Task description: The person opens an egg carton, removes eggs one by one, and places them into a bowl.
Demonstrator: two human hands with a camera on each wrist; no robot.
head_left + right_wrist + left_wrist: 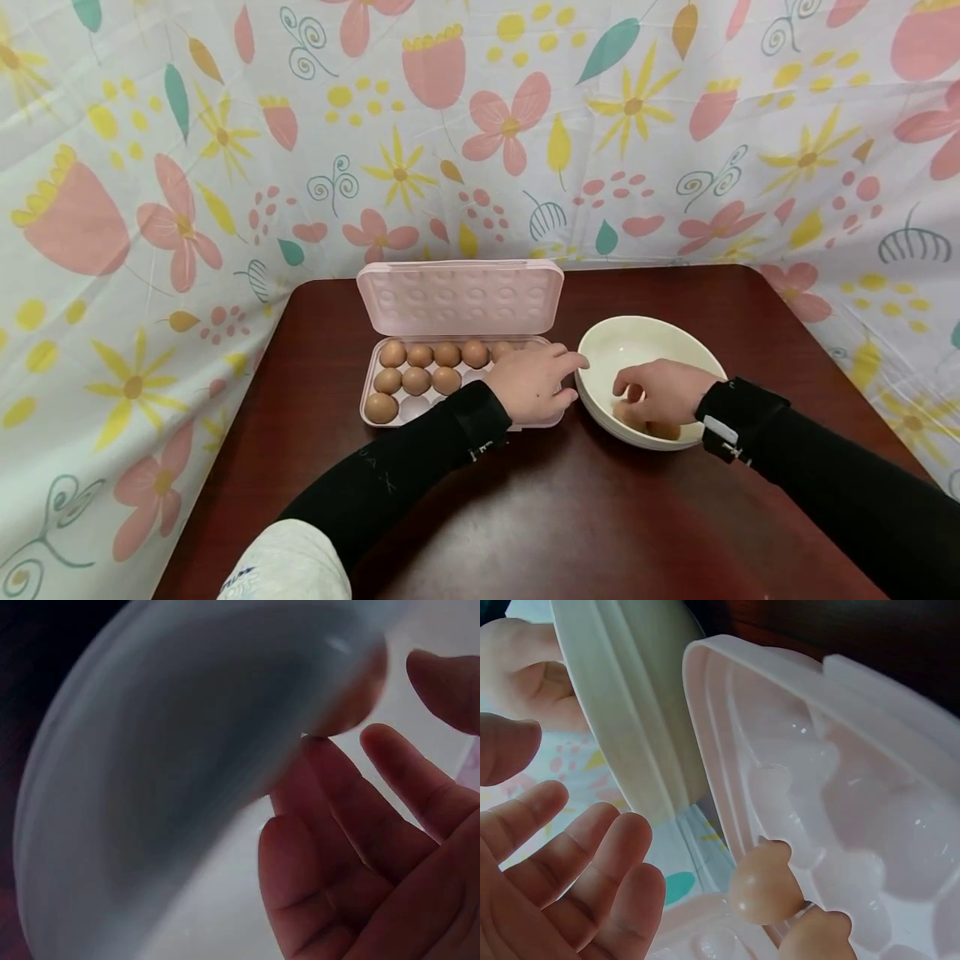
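My right hand (667, 392) reaches down inside a cream bowl (637, 329), its fingers bent beside brown eggs (664, 431) at the bottom. In the right wrist view, fingertips lie right at an egg (360, 697) and the thumb stands apart from it. My left hand (531, 382), fingers spread and holding nothing, hovers over the right end of a pink egg box (369, 400), fingertips close to the bowl's rim. Brown eggs (416, 381) fill the box's left part and back row; my left hand hides part of its right end.
The box's pink lid (465, 298) stands raised at the back. All this rests on a dark red-brown table (525, 517). A white flowered cloth (450, 167) hangs behind the table and along its sides.
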